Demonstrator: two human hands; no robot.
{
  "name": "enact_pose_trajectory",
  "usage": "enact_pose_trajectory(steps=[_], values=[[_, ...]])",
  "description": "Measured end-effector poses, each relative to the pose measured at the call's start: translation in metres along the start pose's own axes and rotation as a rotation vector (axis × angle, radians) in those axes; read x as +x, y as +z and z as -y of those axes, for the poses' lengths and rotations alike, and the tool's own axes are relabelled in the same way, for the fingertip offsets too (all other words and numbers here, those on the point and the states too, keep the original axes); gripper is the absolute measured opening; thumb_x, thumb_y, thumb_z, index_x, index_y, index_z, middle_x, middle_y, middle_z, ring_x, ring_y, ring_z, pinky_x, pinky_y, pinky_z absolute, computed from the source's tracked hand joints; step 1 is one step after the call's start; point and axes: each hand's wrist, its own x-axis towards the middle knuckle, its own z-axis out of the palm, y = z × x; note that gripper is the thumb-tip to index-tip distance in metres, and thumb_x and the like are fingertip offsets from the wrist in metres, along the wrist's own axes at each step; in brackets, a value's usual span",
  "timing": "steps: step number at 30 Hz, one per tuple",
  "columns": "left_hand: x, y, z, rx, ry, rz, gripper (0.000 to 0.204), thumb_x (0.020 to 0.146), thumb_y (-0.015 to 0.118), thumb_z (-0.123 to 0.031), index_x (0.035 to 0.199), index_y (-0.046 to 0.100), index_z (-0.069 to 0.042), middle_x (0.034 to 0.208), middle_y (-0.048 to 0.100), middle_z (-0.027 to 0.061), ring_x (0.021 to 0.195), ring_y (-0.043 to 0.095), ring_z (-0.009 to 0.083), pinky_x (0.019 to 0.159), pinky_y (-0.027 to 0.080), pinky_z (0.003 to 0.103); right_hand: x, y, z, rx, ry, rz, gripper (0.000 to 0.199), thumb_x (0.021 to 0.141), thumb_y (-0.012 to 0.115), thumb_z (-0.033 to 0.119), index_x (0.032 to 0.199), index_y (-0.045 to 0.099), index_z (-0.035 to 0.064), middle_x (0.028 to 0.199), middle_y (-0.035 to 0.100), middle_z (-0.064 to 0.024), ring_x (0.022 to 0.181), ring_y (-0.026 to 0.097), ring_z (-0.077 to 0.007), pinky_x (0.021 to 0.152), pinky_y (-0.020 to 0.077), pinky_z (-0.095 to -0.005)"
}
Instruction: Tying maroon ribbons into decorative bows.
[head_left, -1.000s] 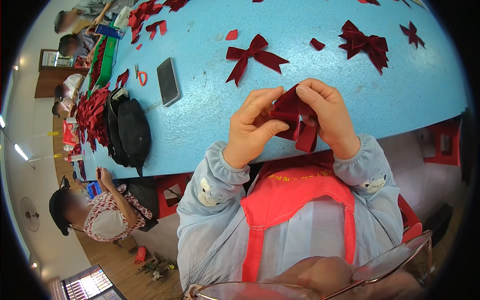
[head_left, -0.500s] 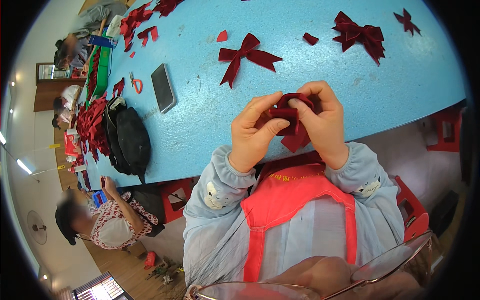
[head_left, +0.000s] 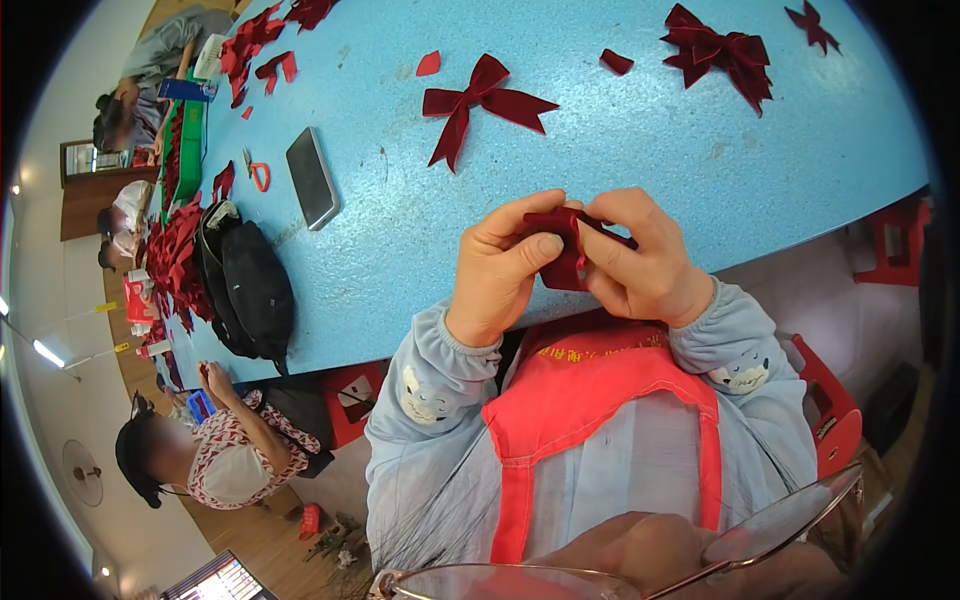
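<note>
Between my two hands is a folded dark red velvet ribbon (head_left: 563, 262), held over the table's near edge. My left hand (head_left: 497, 268) pinches its left part, with the thumb lying across the front. My right hand (head_left: 643, 258) grips the right part near the middle, its fingers bent around the velvet. Part of the ribbon is hidden behind my fingers. Beyond my hands, a finished-looking red velvet bow (head_left: 478, 103) lies flat on the blue table (head_left: 400, 255).
More red bows (head_left: 716, 55) lie at the far right, with small velvet scraps (head_left: 616, 62) nearby. To the left are a phone (head_left: 313, 180), orange-handled scissors (head_left: 259, 175), a black bag (head_left: 250, 285) and a heap of red ribbon pieces (head_left: 178, 255). A co-worker (head_left: 235, 450) sits at lower left.
My hands have come closer together and lowered slightly. The ribbon loops, open before, are now pressed flatter, and its hanging tail is no longer visible below. The view has shifted a little.
</note>
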Motion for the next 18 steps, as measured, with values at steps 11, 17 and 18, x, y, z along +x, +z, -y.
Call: enact_pose_trajectory(steps=[11, 17, 18], values=[[0.014, -0.008, 0.008, 0.086, 0.052, -0.007, 0.037, 0.079, 0.063, 0.004, 0.116, 0.056, 0.001, 0.107, 0.061, 0.0103, 0.096, 0.059, 0.0175, 0.084, 0.049, 0.029, 0.011, 0.008, -0.012, 0.336, 0.397, -0.072, 0.02, 0.074, 0.063, -0.003, 0.093, 0.061, 0.0015, 0.088, 0.058, -0.0101, 0.073, 0.059, -0.0214, 0.061, 0.0479, -0.0284], [0.008, 0.002, -0.011, 0.614, 0.349, 0.017, 0.039, 0.077, 0.064, 0.005, 0.115, 0.056, 0.0, 0.103, 0.061, 0.0107, 0.092, 0.061, 0.0178, 0.077, 0.051, 0.027, 0.023, 0.0, -0.004, 0.374, 0.523, -0.037, 0.018, 0.073, 0.061, -0.006, 0.09, 0.061, 0.002, 0.078, 0.06, -0.0078, 0.07, 0.059, -0.0178, 0.061, 0.0463, -0.0262], [0.007, 0.001, -0.015, 0.747, 0.445, 0.045, 0.039, 0.076, 0.064, 0.006, 0.114, 0.057, 0.0, 0.102, 0.061, 0.011, 0.091, 0.061, 0.0181, 0.076, 0.051, 0.027, 0.024, -0.001, -0.003, 0.307, 0.444, -0.009, 0.019, 0.073, 0.062, -0.006, 0.089, 0.061, 0.0022, 0.076, 0.06, -0.0074, 0.067, 0.059, -0.018, 0.06, 0.0461, -0.0262]])
